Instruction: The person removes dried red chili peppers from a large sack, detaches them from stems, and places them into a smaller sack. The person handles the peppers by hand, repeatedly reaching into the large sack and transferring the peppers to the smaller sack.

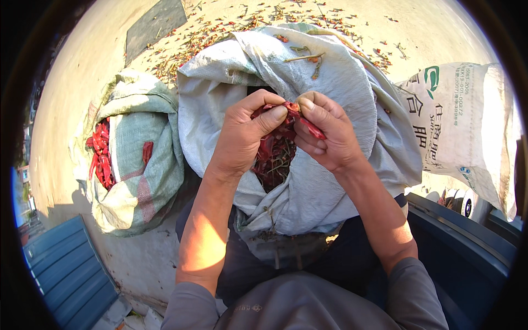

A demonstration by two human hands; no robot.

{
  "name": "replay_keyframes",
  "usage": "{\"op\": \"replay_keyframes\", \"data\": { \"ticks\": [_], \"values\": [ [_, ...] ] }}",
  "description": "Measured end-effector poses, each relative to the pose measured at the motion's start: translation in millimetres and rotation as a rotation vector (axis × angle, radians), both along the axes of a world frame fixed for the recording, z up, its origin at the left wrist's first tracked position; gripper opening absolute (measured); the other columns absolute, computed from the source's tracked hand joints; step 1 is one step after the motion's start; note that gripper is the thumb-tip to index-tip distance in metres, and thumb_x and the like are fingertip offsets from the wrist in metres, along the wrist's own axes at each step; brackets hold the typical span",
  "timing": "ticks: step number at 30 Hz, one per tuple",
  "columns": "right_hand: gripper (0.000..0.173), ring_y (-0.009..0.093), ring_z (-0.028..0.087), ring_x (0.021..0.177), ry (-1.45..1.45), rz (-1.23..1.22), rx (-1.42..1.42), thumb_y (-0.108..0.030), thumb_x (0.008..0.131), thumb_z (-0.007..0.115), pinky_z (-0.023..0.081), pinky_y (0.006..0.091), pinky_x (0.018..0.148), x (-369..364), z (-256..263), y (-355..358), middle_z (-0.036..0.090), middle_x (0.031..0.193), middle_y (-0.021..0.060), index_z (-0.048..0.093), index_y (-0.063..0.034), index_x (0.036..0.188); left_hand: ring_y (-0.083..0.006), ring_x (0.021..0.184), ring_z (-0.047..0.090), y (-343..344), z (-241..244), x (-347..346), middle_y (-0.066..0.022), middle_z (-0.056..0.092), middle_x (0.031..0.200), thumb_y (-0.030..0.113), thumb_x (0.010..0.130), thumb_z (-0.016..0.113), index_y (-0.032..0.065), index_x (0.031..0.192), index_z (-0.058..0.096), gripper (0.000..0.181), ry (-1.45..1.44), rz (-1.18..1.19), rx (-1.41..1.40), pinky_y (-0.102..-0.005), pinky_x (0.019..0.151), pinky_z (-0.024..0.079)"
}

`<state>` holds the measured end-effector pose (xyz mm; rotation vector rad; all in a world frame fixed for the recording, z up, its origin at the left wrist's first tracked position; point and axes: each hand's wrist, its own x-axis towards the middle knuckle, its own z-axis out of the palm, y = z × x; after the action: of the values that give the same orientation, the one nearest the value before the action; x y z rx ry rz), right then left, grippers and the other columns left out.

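Observation:
Dried red chili peppers (pixel 312 128) are pinched between my two hands, above a large white woven sack. My left hand (pixel 252 126) holds red peppers between thumb and forefinger. My right hand (pixel 326 130) grips a pepper near its stem end, thumb against forefinger, close to the left fingertips. Below them, the sack (pixel 346 86) has its rim folded out, and more red peppers and dry stems (pixel 274 165) show in its opening. A loose dry stem (pixel 303 58) lies on the sack's far folds.
At the left stands a greenish woven sack (pixel 144 103) with red peppers (pixel 101 152) inside and one on its fold. A printed white sack (pixel 458 119) is at the right. Scattered pepper bits and stems (pixel 198 45) cover the ground beyond. Blue ribbed panel (pixel 70 272) at lower left.

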<state>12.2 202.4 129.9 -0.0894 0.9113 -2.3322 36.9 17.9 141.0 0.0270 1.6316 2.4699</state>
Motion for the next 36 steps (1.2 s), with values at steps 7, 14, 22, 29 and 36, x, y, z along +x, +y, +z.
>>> {"op": "replay_keyframes", "data": {
  "ticks": [7,14,22,29,36],
  "values": [
    [0.016,0.002,0.037,0.045,0.001,-0.026,-0.106,-0.021,0.105,0.057,0.029,0.0192,0.038,5.9,3.2,-4.1,0.052,0.069,-0.0016,0.057,-0.0055,0.102,-0.0142,0.081,0.062,10.4,-11.7,4.4,-0.004,0.067,0.095,0.012,0.1,0.064,0.0059,0.111,0.064,0.013,-0.009,-0.021,0.384,-0.029,0.073,0.052],
    [0.016,0.001,0.036,0.045,-0.081,-0.383,-0.085,-0.022,0.104,0.059,0.028,0.0164,0.037,-9.4,21.6,10.7,0.048,0.065,-0.0025,0.058,-0.0059,0.102,-0.0201,0.084,0.054,-12.5,-2.4,-5.7,-0.0087,0.064,0.101,0.016,0.103,0.059,0.0118,0.12,0.061,0.018,0.175,0.151,0.622,-0.034,0.073,0.049],
    [0.028,0.004,0.045,0.052,0.311,0.206,0.538,-0.028,0.103,0.059,0.038,0.0236,0.045,-7.5,10.4,7.0,0.066,0.076,0.0032,0.068,-0.0016,0.102,-0.0262,0.097,0.07,-51.8,7.8,-7.4,-0.0213,0.067,0.123,0.009,0.102,0.052,0.0049,0.119,0.058,0.018,0.093,0.325,0.348,-0.0308,0.064,0.053],
    [0.044,0.014,0.053,0.052,0.319,-0.21,0.754,-0.043,0.101,0.06,0.044,0.0284,0.045,-36.3,-11.1,-3.8,0.073,0.089,0.0139,0.063,-0.0003,0.113,-0.0176,0.076,0.064,-71.1,12.7,-10.5,-0.0095,0.065,0.091,0.005,0.099,0.056,0.002,0.115,0.06,0.016,-0.022,0.542,0.201,-0.0311,0.059,0.052],
    [0.024,0.039,0.071,0.078,1.144,0.167,1.859,-0.028,0.09,0.071,0.056,0.0508,0.068,-33.2,-123.7,-41.3,0.071,0.081,0.0174,0.068,-0.0078,0.102,-0.0124,0.062,0.056,-60.4,14.1,-0.7,-0.0016,0.058,0.075,0.017,0.094,0.073,0.0033,0.102,0.066,0.017,-0.083,0.449,0.001,-0.0271,0.053,0.045]
  ]
}}
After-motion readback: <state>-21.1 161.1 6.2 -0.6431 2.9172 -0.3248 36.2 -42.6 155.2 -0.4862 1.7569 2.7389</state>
